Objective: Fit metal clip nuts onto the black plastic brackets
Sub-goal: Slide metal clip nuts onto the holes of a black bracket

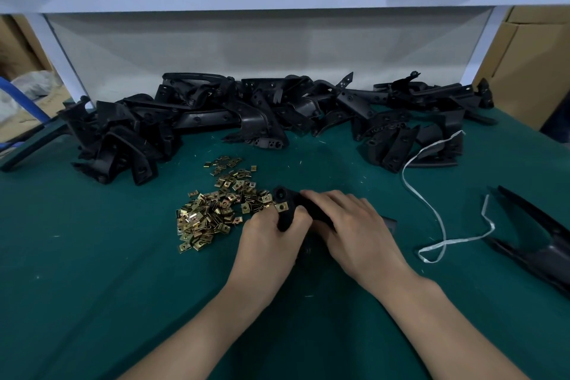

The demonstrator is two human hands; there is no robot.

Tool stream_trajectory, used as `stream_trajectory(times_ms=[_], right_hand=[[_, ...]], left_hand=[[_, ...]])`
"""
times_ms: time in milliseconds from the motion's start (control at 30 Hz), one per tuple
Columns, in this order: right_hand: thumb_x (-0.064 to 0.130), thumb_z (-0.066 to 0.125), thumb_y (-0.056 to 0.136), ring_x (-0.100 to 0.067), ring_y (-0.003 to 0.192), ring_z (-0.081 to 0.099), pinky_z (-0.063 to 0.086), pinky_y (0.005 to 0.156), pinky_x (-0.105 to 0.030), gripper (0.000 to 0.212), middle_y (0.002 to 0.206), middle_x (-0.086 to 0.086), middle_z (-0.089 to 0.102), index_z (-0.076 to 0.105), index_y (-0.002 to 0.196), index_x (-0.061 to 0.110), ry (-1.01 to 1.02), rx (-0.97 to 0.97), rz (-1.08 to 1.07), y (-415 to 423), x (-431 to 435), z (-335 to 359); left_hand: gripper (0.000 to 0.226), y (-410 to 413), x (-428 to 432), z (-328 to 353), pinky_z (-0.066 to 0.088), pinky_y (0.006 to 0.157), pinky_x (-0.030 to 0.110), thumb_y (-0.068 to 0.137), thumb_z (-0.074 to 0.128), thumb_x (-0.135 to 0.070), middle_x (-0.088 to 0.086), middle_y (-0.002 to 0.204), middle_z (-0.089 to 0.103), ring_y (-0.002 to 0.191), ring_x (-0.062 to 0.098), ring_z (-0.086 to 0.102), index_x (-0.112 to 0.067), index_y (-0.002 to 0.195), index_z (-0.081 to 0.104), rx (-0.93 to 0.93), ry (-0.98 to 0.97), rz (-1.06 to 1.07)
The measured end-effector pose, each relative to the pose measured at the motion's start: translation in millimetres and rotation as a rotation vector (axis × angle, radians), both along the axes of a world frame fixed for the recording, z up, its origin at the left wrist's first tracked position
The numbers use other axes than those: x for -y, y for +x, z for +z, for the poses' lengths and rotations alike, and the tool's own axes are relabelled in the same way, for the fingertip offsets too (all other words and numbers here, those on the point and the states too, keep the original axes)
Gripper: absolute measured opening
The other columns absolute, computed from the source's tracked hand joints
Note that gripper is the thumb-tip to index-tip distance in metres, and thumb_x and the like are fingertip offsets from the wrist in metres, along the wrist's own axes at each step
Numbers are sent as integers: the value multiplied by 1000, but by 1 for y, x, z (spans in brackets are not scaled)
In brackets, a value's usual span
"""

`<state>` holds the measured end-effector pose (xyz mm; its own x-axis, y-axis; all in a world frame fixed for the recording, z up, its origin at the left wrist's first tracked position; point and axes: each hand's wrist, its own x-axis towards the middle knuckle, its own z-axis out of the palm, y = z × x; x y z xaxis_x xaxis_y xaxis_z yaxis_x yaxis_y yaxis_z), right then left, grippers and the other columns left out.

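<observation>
Frame centre: left hand (268,241), right hand (354,222) both gripping curved black plastic bracket (284,194), seating brass-coloured metal clip nut (281,207). Likely risk: uneven push skewing nut, holes misaligning.

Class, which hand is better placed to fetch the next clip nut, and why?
Left: the left hand sits beside the clip nut pile, while the right hand grips the bracket farther away.

1. A green-covered table (92,287) carries a loose heap of clip nuts (216,210).
2. Beyond the heap, black brackets (246,114) lie piled along the far edge.
3. Well right of the heap lie a white cord (431,219) and a long black part (539,250).
</observation>
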<state>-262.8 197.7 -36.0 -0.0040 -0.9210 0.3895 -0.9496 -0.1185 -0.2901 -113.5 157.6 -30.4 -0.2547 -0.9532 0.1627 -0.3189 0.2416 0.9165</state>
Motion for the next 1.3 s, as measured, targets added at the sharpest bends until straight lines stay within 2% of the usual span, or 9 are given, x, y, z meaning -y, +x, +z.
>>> stream_trajectory(times_ms=[133,233,367,500,800,900,1033,1133,1300], right_hand=[[19,69,91,-18,103,59,33,86,-25,53,119,6,63,52,140,27,-12,-1,0,0,0,-1],[19,69,91,-18,103,59,33,86,-25,53,119,6,63,52,141,26,-14,-4,-2,-1,0,-2],[20,69,91,-18,104,59,33,87,-25,53,120,6,63,52,141,26,-14,-3,0,-1,1,-1],[21,69,92,-18,105,59,33,87,-25,52,121,7,63,52,141,27,-11,-6,-5,-1,1,-1],[21,68,93,-17,106,57,31,87,-24,52,121,7,63,51,142,27,-15,-5,-1,-1,1,-2],[20,68,92,-18,107,58,36,89,-27,53,121,6,62,51,142,27,-6,-23,3,-1,1,-2],[19,69,92,-18,107,58,39,90,-30,55,122,6,62,50,142,27,-10,-30,-9,-1,1,-1],[17,72,89,-19,104,59,40,88,-30,56,120,6,63,52,141,26,-41,-42,-17,0,1,-2],[16,76,85,-18,99,61,41,85,-29,58,116,6,65,53,138,25,-89,-78,-24,0,2,-5]], left_hand=[[43,0,-1,0,43,47,38,93,57,-37,6,47,56,52,34,58,-9,61,51,2,0,2],[43,0,-1,0,44,47,39,94,57,-38,9,49,57,52,34,58,-9,62,52,5,2,6],[44,0,-2,1,43,46,36,95,56,-38,5,46,55,52,33,58,-11,61,51,8,4,1],[43,0,-2,2,44,48,39,95,57,-37,3,45,54,52,33,58,-13,60,51,8,5,-4],[43,0,-1,3,44,46,36,93,58,-37,4,46,56,53,34,59,-7,62,53,3,27,9],[42,0,-2,3,41,43,27,92,58,-39,8,49,59,50,29,59,-5,65,56,-8,22,19],[45,-1,-2,4,40,41,22,93,60,-41,1,46,58,45,21,58,-8,64,57,-8,32,26],[46,-1,0,4,34,39,17,93,63,-40,-7,41,53,39,11,50,-15,56,51,-11,44,39],[45,-1,1,4,40,40,21,94,60,-37,-6,42,54,41,12,54,-12,58,51,11,39,36]])
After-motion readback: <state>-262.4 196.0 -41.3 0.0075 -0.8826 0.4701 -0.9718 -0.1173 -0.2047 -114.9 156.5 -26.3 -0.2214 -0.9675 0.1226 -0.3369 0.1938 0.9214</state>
